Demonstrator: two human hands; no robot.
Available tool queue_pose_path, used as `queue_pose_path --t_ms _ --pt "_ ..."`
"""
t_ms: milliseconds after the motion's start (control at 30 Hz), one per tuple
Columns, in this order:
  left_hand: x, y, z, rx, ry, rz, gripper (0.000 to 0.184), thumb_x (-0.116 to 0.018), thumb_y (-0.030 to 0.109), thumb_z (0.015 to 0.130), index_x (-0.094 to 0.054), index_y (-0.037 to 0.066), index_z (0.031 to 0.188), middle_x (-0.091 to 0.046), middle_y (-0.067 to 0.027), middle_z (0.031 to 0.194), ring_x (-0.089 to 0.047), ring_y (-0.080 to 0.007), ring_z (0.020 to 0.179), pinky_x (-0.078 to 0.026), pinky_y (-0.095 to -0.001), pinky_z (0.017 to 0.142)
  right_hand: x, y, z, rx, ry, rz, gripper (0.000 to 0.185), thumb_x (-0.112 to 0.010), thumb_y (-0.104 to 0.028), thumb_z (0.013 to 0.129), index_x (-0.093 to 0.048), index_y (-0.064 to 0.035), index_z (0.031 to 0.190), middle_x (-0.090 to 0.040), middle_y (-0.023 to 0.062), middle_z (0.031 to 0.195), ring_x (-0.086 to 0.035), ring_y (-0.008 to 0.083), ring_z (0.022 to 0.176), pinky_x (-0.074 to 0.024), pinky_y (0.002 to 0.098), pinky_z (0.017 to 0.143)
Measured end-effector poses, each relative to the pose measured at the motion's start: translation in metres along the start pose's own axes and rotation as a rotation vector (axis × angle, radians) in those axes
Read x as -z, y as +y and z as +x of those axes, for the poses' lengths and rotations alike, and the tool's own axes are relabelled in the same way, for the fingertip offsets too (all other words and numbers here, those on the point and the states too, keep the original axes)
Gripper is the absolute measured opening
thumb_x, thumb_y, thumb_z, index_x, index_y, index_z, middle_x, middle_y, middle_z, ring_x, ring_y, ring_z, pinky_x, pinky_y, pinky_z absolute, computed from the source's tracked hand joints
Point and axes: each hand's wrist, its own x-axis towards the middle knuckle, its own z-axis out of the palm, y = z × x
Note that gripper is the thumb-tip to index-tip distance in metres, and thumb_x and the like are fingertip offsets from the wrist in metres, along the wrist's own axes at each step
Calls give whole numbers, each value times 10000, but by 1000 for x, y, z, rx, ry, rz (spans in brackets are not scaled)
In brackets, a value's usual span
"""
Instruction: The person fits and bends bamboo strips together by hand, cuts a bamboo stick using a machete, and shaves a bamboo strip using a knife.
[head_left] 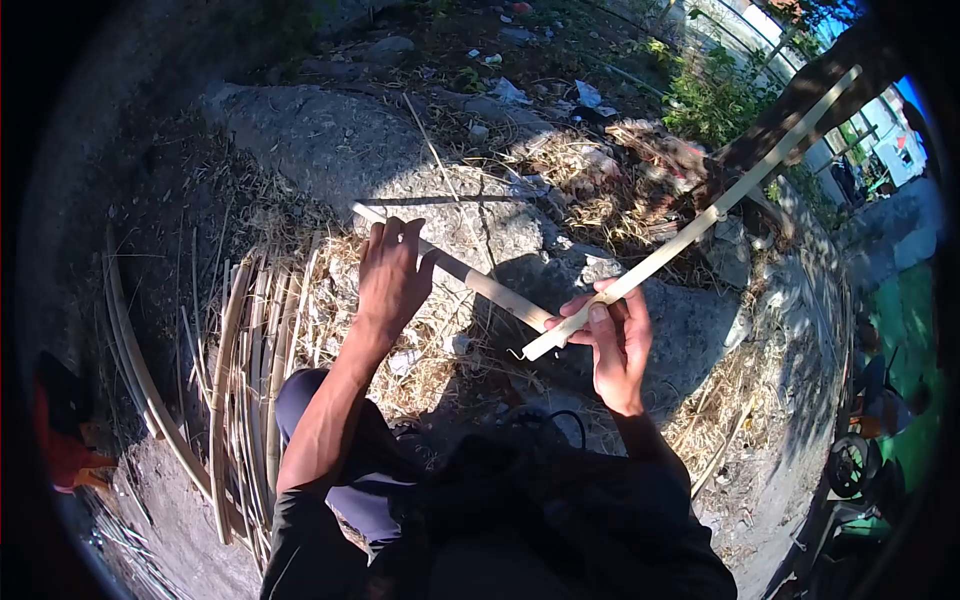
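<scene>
My left hand (392, 275) is wrapped over a thin rod (500, 299), whose pale tip sticks out at the hand's upper left. From there the rod slants down to the right and its far end meets my right hand (611, 335). Between thumb and fingers, my right hand pinches a long pale wooden strip (690, 232) near its lower end. The strip rises to the upper right. A small curled shaving hangs at its lower end.
Long split strips (246, 390) lie in a bundle at the left. Beyond my hands is a large rock (330, 140) with dry straw (590, 180) beside it. A tree trunk (790, 120) and a parked wheel (848, 465) are at the right.
</scene>
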Motion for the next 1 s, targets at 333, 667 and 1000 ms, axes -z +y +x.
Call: queue_pose_path --t_ms 333,667,1000 --pt "2 51 -7 -618 -365 -276 519 -721 252 950 -557 102 1419 -663 -125 1250 -615 -326 1213 -431 -491 1091 0 -8 8 20 -18 -73 257 -451 -50 1094 -442 -4 1346 -684 174 996 -751 278 883 -637 387 817" --pt "3 70 -34 -607 -102 -196 554 -537 513 1039 -572 52 1345 -686 -149 1141 -654 -362 1073 -487 -503 978 26 -82 25 65 41 -267 314 -526 -154 1086 -465 11 1346 -682 155 943 -721 223 851 -623 349 710" --pt "44 78 -46 -614 -36 -284 556 -663 586 944 -646 34 1007 -617 -88 728 -671 -303 696 -515 -417 677 6 -111 20 155 -79 -323 337 -496 -145 1086 -460 17 1379 -638 104 893 -638 149 781 -536 312 723"
